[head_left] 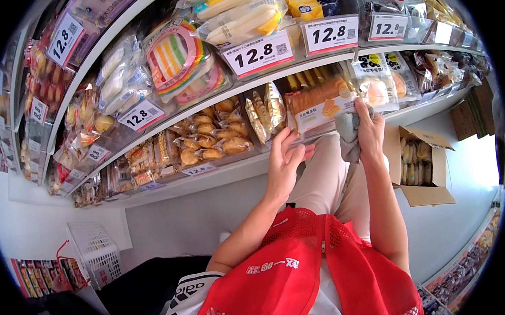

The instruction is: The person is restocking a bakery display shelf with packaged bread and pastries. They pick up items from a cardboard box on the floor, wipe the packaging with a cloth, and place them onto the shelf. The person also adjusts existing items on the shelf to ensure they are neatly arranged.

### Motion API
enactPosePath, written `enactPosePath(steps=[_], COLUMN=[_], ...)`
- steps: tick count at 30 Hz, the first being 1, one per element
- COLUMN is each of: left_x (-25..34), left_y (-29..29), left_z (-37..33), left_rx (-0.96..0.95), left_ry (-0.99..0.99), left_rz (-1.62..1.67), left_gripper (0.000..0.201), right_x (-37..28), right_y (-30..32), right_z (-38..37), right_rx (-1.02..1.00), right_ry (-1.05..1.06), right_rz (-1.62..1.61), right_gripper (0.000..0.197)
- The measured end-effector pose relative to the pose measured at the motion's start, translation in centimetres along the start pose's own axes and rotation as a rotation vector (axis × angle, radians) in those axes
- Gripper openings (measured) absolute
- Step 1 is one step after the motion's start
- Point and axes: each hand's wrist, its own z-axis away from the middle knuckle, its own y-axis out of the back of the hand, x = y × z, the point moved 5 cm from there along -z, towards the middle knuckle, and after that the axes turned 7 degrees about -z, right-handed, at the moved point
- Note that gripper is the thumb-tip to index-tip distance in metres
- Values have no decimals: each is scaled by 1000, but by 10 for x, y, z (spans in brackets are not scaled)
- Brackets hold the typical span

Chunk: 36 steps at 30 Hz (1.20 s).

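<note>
A clear package of brown sliced cakes with a white label sits tilted at the front of the lower shelf, before me. My right hand grips a grey cloth at the package's right front corner, its fingertips by the package edge. Near the left front corner, my left hand is open with its fingers apart and holds nothing. Whether its fingertips touch the package, I cannot tell. Gold-wrapped snacks stand in the compartment to the left, and white-and-yellow packs lie to the right.
Price tags line the upper shelf's edge, which juts out above the lower shelf. Bagged round pastries fill the lower shelf further left. An open cardboard box holding packs stands on the floor at right. A white plastic basket is at lower left.
</note>
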Motion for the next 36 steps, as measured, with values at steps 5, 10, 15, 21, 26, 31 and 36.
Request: enactPosePath(steps=[5,10,15,21,26,31,36], left_x=[-1,18,72,86,89,92,93], left_y=[9,28,30,30,33,32,22], left_z=[7,7,-3,-31,-37,-39,-32], left_rx=[35,224,361,120,53,12,93], left_ry=[-91,-334,-833,-932,-1019,-914,-1008], left_rz=[-54,-370,-1092,-1380,-1283,-1291,-1263], left_gripper=[48,34,29,30,22,18,18], right_x=[3,0,-20,-20,-3,18,29], right_y=[-15,-10,-2,16,57,95,115], right_z=[-2,-5,7,30,44,53,59], right_rx=[5,-45,-22,7,37,95,120], right_ry=[34,15,169,191,50,-33,-104], right_rz=[87,267,512,507,366,315,168], right_gripper=[34,36,40,35,30,27,26])
